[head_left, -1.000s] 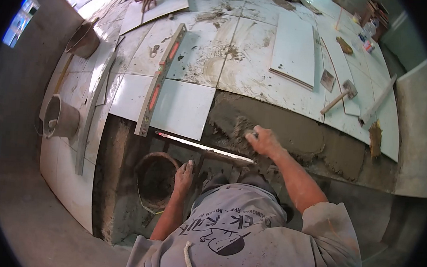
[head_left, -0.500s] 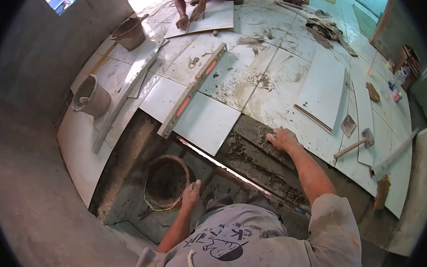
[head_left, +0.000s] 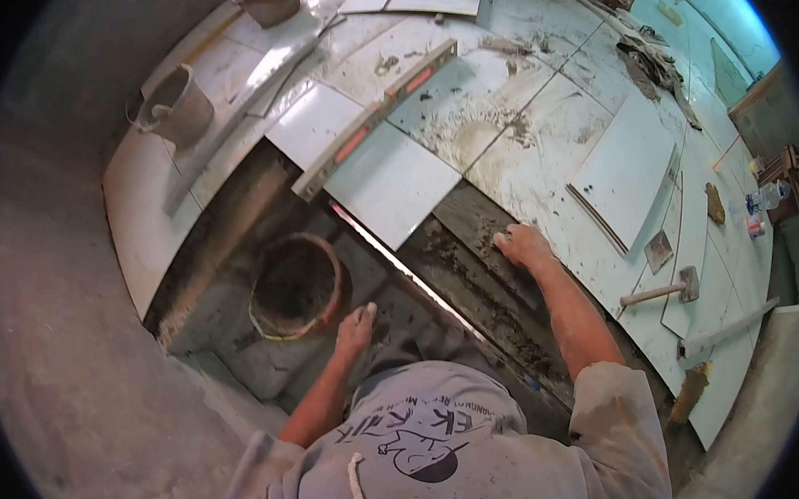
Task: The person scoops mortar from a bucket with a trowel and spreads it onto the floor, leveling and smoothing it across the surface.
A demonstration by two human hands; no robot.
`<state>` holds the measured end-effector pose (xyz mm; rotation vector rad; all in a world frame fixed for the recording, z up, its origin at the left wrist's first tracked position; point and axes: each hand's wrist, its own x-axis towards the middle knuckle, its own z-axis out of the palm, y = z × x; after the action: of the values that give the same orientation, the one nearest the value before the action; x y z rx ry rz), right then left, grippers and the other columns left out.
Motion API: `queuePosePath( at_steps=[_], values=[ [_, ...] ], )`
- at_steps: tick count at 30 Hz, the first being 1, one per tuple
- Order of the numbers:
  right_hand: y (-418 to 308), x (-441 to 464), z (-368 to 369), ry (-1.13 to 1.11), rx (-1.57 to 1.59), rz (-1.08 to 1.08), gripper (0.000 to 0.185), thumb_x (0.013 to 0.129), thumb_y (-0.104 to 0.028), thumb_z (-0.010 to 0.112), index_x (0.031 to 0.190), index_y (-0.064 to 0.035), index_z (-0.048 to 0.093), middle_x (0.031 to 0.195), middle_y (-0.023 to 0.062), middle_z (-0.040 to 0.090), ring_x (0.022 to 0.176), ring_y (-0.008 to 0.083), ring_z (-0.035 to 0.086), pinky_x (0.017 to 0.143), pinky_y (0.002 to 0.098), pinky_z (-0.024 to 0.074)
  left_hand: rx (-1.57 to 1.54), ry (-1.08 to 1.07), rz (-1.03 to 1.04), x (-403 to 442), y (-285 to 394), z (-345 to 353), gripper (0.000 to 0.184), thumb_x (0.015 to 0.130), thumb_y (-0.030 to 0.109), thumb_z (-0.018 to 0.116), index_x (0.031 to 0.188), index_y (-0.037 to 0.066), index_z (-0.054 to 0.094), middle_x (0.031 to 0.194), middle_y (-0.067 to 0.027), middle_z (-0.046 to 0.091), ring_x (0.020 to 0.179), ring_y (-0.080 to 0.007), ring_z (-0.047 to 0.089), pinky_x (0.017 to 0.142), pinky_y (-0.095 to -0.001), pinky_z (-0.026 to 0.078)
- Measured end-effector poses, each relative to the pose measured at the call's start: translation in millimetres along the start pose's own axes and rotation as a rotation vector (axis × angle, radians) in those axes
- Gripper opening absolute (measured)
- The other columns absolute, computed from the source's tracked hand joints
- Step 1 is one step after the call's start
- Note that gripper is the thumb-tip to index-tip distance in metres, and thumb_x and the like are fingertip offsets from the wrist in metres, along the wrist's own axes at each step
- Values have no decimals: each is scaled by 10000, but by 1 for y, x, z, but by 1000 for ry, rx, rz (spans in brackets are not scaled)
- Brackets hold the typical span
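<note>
Head view, right hand [head_left: 526, 248] at mortar [head_left: 476, 218], left hand [head_left: 354, 330] near bucket [head_left: 336, 287].

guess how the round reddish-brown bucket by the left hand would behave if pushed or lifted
The round reddish-brown bucket seems fairly stiff, its rim forming an even circle. Tipped over, that round shape may roll. Its weight is uncertain: the shadowed inside hides any load.

This is an indoor building site (bare grey wall [head_left: 44, 228]), with mortar [head_left: 509, 304], a spirit level [head_left: 376, 122] and tiles [head_left: 627, 177].
</note>
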<state>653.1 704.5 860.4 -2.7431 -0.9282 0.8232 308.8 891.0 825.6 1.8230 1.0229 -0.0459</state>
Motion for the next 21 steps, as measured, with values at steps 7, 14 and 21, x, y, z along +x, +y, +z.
queuePosePath(
  at_steps=[7, 14, 21],
  values=[
    [-32, -29, 0, -62, -46, -44, 482, 866, -444, 476, 1037, -18, 622, 1017, 222, 638, 993, 358, 604, 875, 445, 472, -25, -45, 31, 12, 3, 33, 574, 930, 493, 441, 1020, -46, 618, 902, -167, 651, 859, -239, 621, 791, -345, 459],
    [-35, -70, 11, -91, -63, -62, 445, 862, -442, 496, 1000, -38, 622, 952, 220, 651, 942, 353, 624, 835, 452, 485, -14, -62, 3, 4, 27, 30, 560, 932, 484, 440, 1037, -39, 609, 899, -178, 634, 882, -246, 597, 801, -345, 445],
    [-20, -75, 2, 77, 104, 55, 493, 846, -490, 505, 997, -32, 609, 924, 237, 643, 916, 396, 614, 815, 481, 478, -17, 19, 13, 5, -7, 16, 532, 934, 468, 450, 1010, -35, 605, 834, -152, 617, 798, -225, 575, 737, -338, 443]
  ],
)
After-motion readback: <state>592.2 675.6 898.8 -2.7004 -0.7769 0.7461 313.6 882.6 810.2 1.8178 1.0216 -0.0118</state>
